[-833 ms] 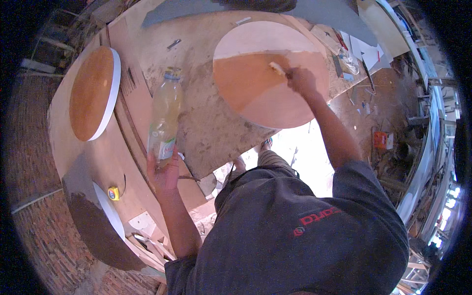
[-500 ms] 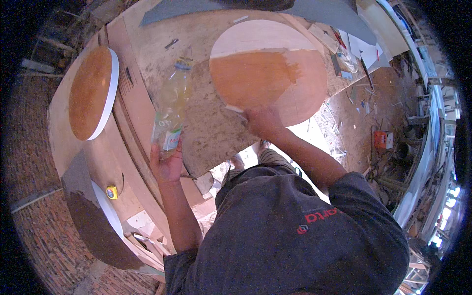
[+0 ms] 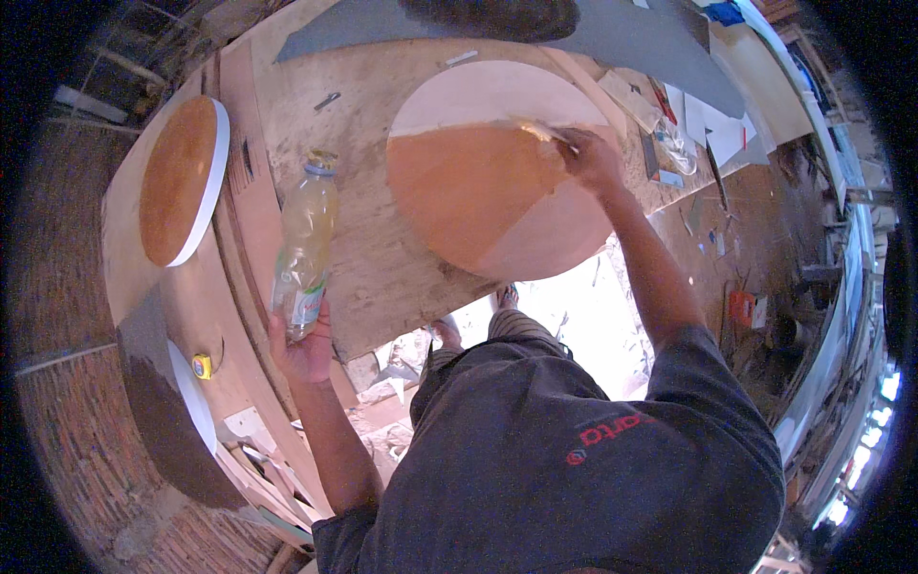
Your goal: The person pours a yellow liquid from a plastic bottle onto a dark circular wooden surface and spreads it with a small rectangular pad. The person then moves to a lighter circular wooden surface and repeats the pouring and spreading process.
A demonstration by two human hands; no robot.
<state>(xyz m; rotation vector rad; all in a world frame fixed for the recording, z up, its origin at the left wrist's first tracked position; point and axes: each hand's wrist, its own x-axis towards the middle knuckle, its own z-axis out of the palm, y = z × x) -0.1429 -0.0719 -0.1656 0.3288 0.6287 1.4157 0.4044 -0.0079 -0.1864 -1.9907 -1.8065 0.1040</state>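
Observation:
Upright in my left hand (image 3: 304, 349) is a clear plastic bottle (image 3: 311, 215) with yellowish liquid, its fingers wrapped round the lower part. The bottle's mouth looks uncapped. My right hand (image 3: 593, 163) is closed at the right side of a round wooden board (image 3: 459, 91). A small, flat, pale spreader (image 3: 566, 143) shows at its fingertips, partly hidden by the hand. Most of the board's middle wears a wet orange-brown coat (image 3: 459, 182). Its far part and near-right part are paler, and a light yellowish streak (image 3: 535, 127) lies just beside the spreader.
A second round board (image 3: 180, 182) with an orange-brown top and white edge lies at the left. A yellow tape measure (image 3: 202, 366) sits nearer me. Grey curved sheets (image 3: 631, 53) lie along the far side. Papers (image 3: 712, 124) and loose tools are at the right.
My right hand has moved from the board's near-left edge up to its right side with the spreader. The coat now reaches further right. The bottle has come slightly left and nearer.

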